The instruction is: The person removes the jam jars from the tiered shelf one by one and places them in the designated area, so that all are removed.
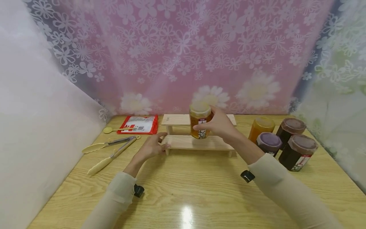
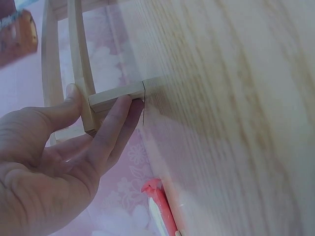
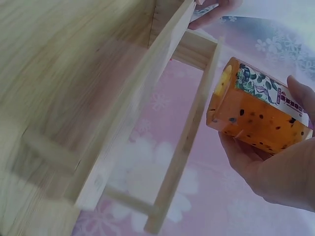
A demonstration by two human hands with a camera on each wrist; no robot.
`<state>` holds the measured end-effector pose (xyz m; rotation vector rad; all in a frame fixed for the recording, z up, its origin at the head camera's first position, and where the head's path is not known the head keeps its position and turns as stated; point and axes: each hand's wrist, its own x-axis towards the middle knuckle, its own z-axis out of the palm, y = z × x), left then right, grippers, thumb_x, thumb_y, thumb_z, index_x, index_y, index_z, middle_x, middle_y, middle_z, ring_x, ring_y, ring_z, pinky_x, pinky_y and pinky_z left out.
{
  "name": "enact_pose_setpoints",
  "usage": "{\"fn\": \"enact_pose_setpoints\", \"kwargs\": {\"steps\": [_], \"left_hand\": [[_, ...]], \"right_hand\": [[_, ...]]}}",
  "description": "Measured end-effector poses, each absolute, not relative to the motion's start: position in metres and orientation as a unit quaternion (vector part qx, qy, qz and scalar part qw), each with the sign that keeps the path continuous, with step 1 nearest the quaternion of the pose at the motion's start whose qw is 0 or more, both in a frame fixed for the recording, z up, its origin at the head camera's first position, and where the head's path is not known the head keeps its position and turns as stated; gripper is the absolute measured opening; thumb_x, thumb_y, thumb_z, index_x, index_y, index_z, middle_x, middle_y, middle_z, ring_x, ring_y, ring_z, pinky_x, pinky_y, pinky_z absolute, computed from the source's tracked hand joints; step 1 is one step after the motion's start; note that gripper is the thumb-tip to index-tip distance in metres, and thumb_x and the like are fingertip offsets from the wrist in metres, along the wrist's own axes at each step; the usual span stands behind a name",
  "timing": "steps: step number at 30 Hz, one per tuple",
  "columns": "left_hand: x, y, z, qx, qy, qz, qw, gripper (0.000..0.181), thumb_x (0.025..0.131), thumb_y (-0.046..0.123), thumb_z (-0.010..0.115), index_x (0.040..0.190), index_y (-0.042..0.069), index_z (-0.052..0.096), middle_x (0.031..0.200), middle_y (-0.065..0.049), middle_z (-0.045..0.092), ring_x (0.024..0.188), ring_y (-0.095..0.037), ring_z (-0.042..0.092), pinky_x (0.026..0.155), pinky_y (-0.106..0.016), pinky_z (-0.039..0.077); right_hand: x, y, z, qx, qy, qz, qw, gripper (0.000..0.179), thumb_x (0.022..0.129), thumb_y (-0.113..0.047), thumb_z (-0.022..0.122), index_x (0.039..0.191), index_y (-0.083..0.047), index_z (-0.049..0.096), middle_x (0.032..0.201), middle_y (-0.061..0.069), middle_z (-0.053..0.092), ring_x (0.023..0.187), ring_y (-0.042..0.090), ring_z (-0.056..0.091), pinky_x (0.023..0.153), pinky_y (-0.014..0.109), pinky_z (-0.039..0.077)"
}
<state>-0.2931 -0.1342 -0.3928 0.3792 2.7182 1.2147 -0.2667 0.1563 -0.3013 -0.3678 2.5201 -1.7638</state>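
Note:
A two-step wooden rack [image 1: 188, 143] stands near the back of the table. My left hand [image 1: 150, 147] grips the left end of its lower step; in the left wrist view the thumb lies on the board and the fingers reach round the leg [image 2: 115, 97]. My right hand [image 1: 221, 125] holds a jar [image 1: 195, 118] upright over the rack, thumb on the front and fingers behind. The right wrist view shows amber contents with dark specks in this jar [image 3: 261, 110], and a printed label. Its base overlaps the lower step in the head view.
Right of the rack stand several jars: one orange [image 1: 260, 127], one purple-lidded [image 1: 268, 140], and two dark ones with brownish lids [image 1: 303, 141]. To the left lie yellow-tipped tongs [image 1: 98, 167], a yellow spoon [image 1: 108, 130] and a red-and-white packet [image 1: 145, 122]. A flowered cloth [image 1: 183, 63] hangs behind.

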Motion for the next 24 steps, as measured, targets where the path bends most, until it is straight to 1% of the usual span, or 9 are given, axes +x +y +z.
{"fn": "enact_pose_setpoints", "kwargs": {"steps": [4,7,10,14,17,19,21,24], "left_hand": [[-0.294,-0.134,-0.393,0.129,0.905,0.400,0.064,0.062,0.097,0.014,0.076,0.152,0.001,0.050,0.116,-0.026,0.068,0.088,-0.026,0.073,0.073,-0.039,0.065],[-0.294,-0.134,-0.393,0.133,0.908,0.393,0.063,0.062,0.097,0.015,0.076,0.151,0.001,0.051,0.117,-0.027,0.068,0.091,-0.026,0.073,0.072,-0.037,0.065],[-0.293,-0.134,-0.394,0.134,0.913,0.382,0.060,0.062,0.096,0.016,0.077,0.151,0.001,0.052,0.118,-0.027,0.069,0.094,-0.027,0.071,0.072,-0.034,0.064],[-0.292,-0.136,-0.395,0.127,0.916,0.375,0.061,0.063,0.096,0.018,0.077,0.151,0.003,0.052,0.122,-0.027,0.067,0.096,-0.028,0.071,0.073,-0.034,0.063],[-0.292,-0.137,-0.396,0.122,0.915,0.378,0.065,0.063,0.096,0.019,0.077,0.152,0.004,0.051,0.124,-0.027,0.066,0.096,-0.027,0.071,0.073,-0.035,0.063],[-0.292,-0.136,-0.396,0.122,0.910,0.389,0.070,0.063,0.096,0.018,0.077,0.153,0.004,0.051,0.124,-0.028,0.066,0.096,-0.028,0.072,0.074,-0.036,0.064],[-0.292,-0.136,-0.395,0.124,0.906,0.398,0.071,0.063,0.097,0.016,0.076,0.153,0.003,0.050,0.123,-0.029,0.066,0.095,-0.028,0.073,0.074,-0.038,0.064],[-0.293,-0.135,-0.393,0.129,0.902,0.405,0.072,0.063,0.097,0.015,0.075,0.153,0.001,0.049,0.122,-0.030,0.066,0.093,-0.028,0.073,0.073,-0.038,0.065]], "right_hand": [[-0.250,0.175,-0.300,-0.123,0.821,-0.557,0.020,0.079,0.081,-0.019,0.091,0.148,-0.014,0.050,0.137,0.009,0.061,0.128,0.031,0.058,0.107,0.054,0.050],[-0.235,0.189,-0.299,-0.120,0.823,-0.555,0.033,0.087,0.083,-0.019,0.090,0.156,-0.015,0.043,0.143,0.011,0.058,0.133,0.033,0.055,0.111,0.056,0.047],[-0.220,0.202,-0.300,-0.111,0.828,-0.549,0.043,0.092,0.084,-0.021,0.090,0.159,-0.015,0.037,0.146,0.013,0.055,0.136,0.035,0.053,0.111,0.057,0.046],[-0.200,0.219,-0.301,-0.094,0.850,-0.517,0.034,0.097,0.083,-0.027,0.091,0.161,-0.012,0.034,0.147,0.018,0.054,0.135,0.040,0.054,0.106,0.058,0.050],[-0.187,0.233,-0.303,-0.082,0.859,-0.505,0.031,0.100,0.084,-0.030,0.090,0.162,-0.010,0.030,0.148,0.022,0.052,0.136,0.043,0.052,0.105,0.059,0.050],[-0.179,0.244,-0.305,-0.069,0.868,-0.491,0.030,0.108,0.084,-0.035,0.089,0.165,-0.009,0.022,0.148,0.023,0.051,0.136,0.045,0.051,0.104,0.060,0.051],[-0.171,0.256,-0.309,-0.058,0.874,-0.482,0.030,0.110,0.084,-0.036,0.089,0.165,-0.009,0.022,0.147,0.023,0.052,0.134,0.045,0.052,0.102,0.061,0.051],[-0.158,0.275,-0.317,-0.041,0.887,-0.459,0.029,0.112,0.084,-0.038,0.089,0.166,-0.007,0.019,0.147,0.026,0.052,0.132,0.046,0.053,0.096,0.058,0.054]]}}
